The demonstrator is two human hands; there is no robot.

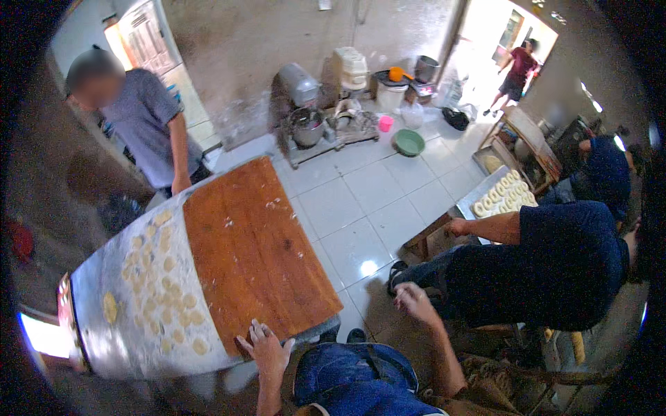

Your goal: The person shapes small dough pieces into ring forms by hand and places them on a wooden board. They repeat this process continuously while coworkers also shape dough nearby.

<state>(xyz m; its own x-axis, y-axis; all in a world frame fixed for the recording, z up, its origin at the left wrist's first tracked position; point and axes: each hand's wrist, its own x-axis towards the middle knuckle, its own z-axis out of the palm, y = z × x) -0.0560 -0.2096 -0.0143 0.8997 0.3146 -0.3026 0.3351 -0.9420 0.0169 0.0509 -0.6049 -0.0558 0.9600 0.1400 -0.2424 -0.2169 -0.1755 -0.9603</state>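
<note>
My left hand (266,344) rests with spread fingers on the near edge of an orange-brown wooden board (253,243). The board lies on a table (97,291) whose flour-dusted metal top holds several flat, pale dough rounds (168,285) and a larger yellowish piece (109,307) toward the left. Out over the floor at right, my right hand (416,303) is raised beside a co-worker's leg, fingers loosely bent and apart, with nothing visible in it.
A person in grey (142,125) stands at the table's far left; two in dark clothes (534,263) work at right by a tray of dough rings (503,194). Mixers (305,128) and a green basin (408,142) stand along the back. A person (517,69) is in the doorway.
</note>
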